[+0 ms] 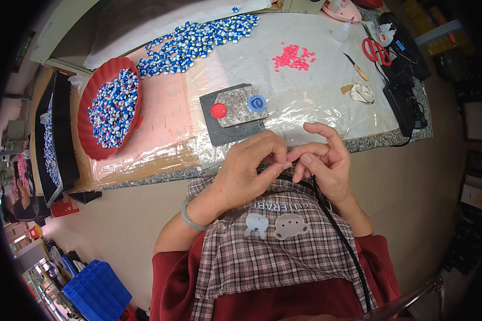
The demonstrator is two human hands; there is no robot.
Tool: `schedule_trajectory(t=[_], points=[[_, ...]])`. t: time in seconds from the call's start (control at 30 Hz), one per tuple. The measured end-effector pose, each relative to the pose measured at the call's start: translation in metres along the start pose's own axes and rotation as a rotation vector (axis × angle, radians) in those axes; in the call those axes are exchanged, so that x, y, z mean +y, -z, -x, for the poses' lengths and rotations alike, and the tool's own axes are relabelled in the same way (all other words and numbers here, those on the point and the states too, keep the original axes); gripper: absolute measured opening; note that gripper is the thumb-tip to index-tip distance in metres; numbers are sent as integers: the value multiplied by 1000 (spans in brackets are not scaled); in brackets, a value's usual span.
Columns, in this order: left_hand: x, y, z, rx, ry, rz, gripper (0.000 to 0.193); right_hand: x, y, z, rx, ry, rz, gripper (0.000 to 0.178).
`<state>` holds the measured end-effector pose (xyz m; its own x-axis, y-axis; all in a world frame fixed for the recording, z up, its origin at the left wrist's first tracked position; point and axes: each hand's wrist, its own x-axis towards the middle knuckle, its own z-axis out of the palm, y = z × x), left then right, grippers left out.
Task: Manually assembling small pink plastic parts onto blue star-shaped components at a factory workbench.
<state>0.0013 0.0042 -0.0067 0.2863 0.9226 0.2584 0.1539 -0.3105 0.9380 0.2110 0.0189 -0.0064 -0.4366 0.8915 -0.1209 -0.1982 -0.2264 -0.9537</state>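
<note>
My left hand (246, 170) and my right hand (329, 168) meet in front of my apron, just off the table's near edge. The left thumb and fingers are pinched together. Against them press the right fingertips, with one right finger lifted away. Whatever lies between the fingertips is too small and hidden to name. Just beyond the hands, a dark slab (219, 136) carries a speckled stone block (233, 109). On these sit a small red round dish (218, 111) and a blue round dish (256, 102). Small pink pieces (293, 58) lie loose farther back.
A red scalloped basin (85, 142) holds many small blue-and-white pieces, and more blue-and-white pieces (198, 43) spread at the back. To the right are a knife (356, 67), red-handled scissors (377, 52), a squeeze bottle (341, 32) and a crumpled white cloth (362, 93). A black cable crosses my apron.
</note>
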Motion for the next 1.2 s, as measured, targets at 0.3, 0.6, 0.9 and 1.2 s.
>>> schedule_trajectory(t=[0.3, 0.6, 0.9, 1.2], points=[[6, -3, -3, 85, 24, -27, 19, 11, -6, 6, -64, 209, 125, 51], [1, 5, -10, 96, -98, -136, 18, 4, -11, -4, -107, 322, 348, 53], [-2, 5, -12, 163, -91, -75, 13, 2, -13, -13, -129, 404, 377, 57], [-4, 4, -10, 160, -91, -106, 14, 3, -10, -8, -133, 278, 225, 59]])
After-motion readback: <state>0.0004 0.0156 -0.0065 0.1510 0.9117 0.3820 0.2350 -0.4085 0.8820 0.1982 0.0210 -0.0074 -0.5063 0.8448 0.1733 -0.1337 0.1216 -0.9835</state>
